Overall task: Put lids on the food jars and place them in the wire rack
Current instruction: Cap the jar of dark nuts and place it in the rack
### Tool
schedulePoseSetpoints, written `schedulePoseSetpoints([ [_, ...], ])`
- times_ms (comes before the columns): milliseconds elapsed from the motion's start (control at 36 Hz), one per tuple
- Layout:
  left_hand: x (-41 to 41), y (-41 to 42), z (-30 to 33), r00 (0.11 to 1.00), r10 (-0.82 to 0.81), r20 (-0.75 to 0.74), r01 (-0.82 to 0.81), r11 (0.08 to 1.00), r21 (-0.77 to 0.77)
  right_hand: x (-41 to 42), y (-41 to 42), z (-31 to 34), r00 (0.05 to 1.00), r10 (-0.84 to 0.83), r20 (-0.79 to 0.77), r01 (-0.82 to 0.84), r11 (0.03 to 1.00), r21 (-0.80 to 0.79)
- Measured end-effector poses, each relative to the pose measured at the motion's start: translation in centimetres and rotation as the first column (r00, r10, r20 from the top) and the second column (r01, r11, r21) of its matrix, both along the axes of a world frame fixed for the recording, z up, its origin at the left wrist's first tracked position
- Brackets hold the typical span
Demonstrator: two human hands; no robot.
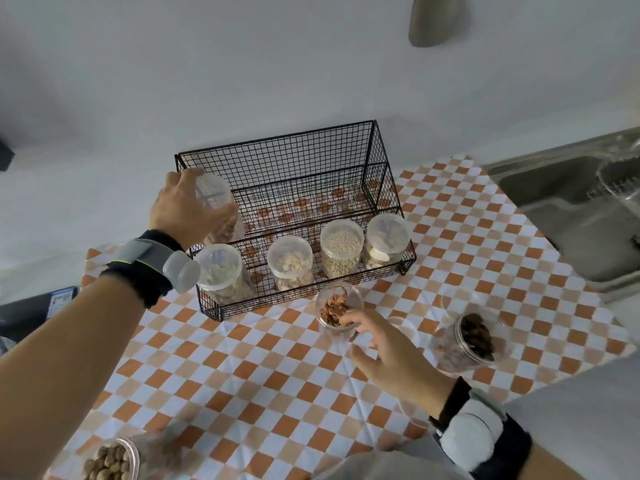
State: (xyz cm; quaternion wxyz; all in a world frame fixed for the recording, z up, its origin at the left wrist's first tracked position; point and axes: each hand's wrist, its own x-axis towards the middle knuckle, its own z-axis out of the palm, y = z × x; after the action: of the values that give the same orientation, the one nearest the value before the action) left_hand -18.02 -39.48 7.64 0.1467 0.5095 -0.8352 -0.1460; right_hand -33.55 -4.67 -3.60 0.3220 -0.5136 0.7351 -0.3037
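A black wire rack [377, 161] stands on the checked cloth against the wall. Several lidded clear jars sit in its front tier, among them a grain jar [341, 247] and a nut jar [290, 261]. My left hand [183, 206] grips a lidded jar [216, 199] at the rack's upper left corner, over the back tier. My right hand [388, 344] reaches with spread fingers to an uncovered jar of brown pieces [337, 308] just in front of the rack, its fingertips at the rim. A loose clear lid [403, 327] lies beside that hand.
An uncovered jar of dark pieces [472, 337] lies to the right on the cloth [242, 368]. Another uncovered jar of nuts [110, 460] stands at the bottom left. A steel sink [568, 202] sits at the right. A grey object [434, 19] hangs on the wall.
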Motion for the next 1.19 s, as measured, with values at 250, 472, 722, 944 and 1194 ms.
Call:
schedulePoseSetpoints([
  [250,-0.1,-0.9,-2.1,0.999,0.017,0.051,-0.02,0.998,0.065,0.1,0.1,-0.1,1.0,-0.012,-0.015,0.012,1.0,0.013],
  [472,-0.1,-1.8,-4.1,0.996,0.035,0.078,-0.041,0.996,0.073,0.3,0.1,0.2,1.0,-0.022,-0.016,0.022,1.0,0.004],
  [722,-0.6,-2.0,-5.2,0.984,0.101,0.144,-0.103,0.995,0.006,0.4,0.2,0.3,1.0,-0.014,-0.018,0.014,1.0,-0.004],
  [944,-0.3,-1.8,-6.0,0.979,0.132,0.153,-0.14,0.989,0.041,0.4,0.2,0.5,1.0,-0.012,-0.026,0.012,1.0,0.01],
  [1194,-0.5,-1.8,-6.3,0.977,0.151,0.149,-0.159,0.986,0.044,0.4,0.3,0.3,1.0,-0.006,-0.022,0.007,1.0,0.023],
])
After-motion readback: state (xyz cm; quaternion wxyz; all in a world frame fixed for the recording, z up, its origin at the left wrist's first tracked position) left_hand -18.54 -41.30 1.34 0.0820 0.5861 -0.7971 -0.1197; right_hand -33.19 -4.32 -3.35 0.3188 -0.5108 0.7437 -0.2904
